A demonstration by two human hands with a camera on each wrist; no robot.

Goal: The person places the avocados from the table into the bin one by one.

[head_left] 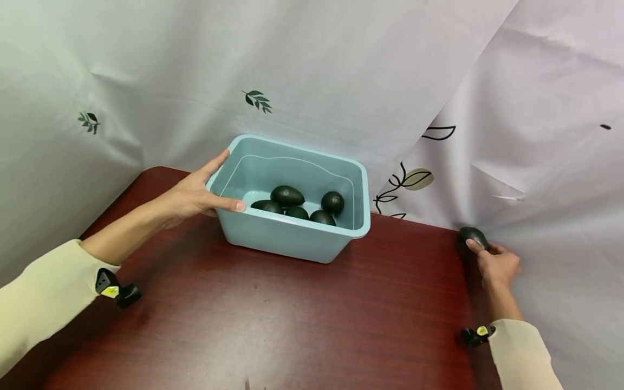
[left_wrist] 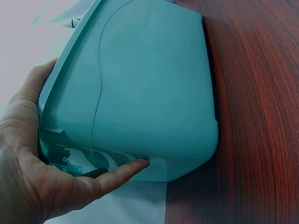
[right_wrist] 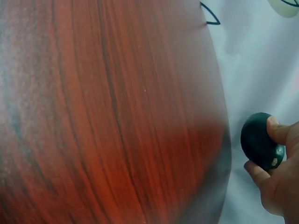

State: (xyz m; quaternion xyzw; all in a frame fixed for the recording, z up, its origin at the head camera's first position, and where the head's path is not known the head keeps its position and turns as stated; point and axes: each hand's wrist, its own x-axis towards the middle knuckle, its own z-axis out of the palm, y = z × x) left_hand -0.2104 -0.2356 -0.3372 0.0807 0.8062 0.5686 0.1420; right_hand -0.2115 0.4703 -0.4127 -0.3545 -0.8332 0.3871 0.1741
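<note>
A light blue plastic bin [head_left: 287, 238] stands upright on the table, with several dark green avocados [head_left: 286, 196] lying loose on its floor. At its left end, my left hand [head_left: 192, 194] grips the rim, the thumb lying along the front edge. The left wrist view shows this hand [left_wrist: 56, 177] around the bin's corner [left_wrist: 154, 79]. Far to the right, my right hand [head_left: 499, 264] holds another avocado [head_left: 472, 236] between thumb and fingers, near the table's right edge. In the right wrist view, this avocado [right_wrist: 258, 140] appears beside the tabletop, against the pale cloth.
The dark red wood-grain table [head_left: 312, 314] extends in front of the bin and to its right. A pale cloth [head_left: 322, 76] with leaf prints hangs behind the table and down its right side, close to the right hand.
</note>
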